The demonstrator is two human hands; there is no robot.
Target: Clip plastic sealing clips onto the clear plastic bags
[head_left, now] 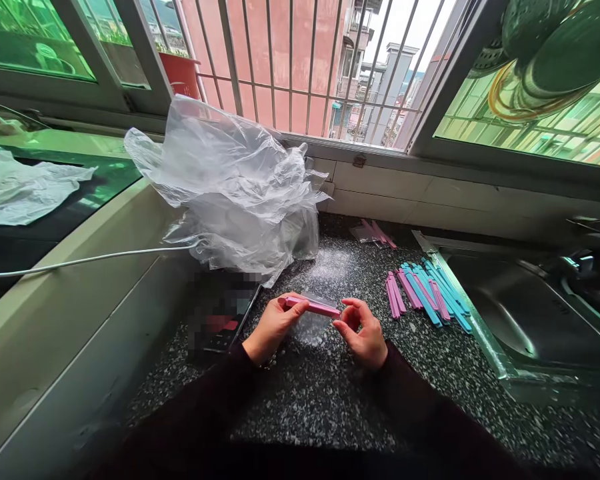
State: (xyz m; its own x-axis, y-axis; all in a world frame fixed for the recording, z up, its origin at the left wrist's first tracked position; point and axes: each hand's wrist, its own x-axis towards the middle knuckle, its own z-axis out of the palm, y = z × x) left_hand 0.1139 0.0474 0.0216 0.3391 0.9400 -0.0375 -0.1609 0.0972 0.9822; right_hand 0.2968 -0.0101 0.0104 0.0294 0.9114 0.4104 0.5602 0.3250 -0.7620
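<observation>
Over the speckled dark counter (330, 407), my left hand (274, 328) is closed round one end of a pink bag clip (319, 307), its thumb lying along the top. The fingers of my right hand (365, 335) are curled in a pinch at the clip's other end. Thin clear plastic (313, 328) shows behind and below the clip; I cannot tell exactly how it joins it. To the right lies a loose pile of pink and blue bag clips (427, 290). Farther back, a small clear packet (365, 233) lies beside more pink clips (380, 235).
A large heap of crumpled clear plastic bags (240, 180) stands back left. A dark, partly blurred flat device (230, 333) lies left of my hands. A white cable (90, 257) crosses the raised ledge (55, 293). Right is a metal sink (505, 313); behind, a barred window (290, 67).
</observation>
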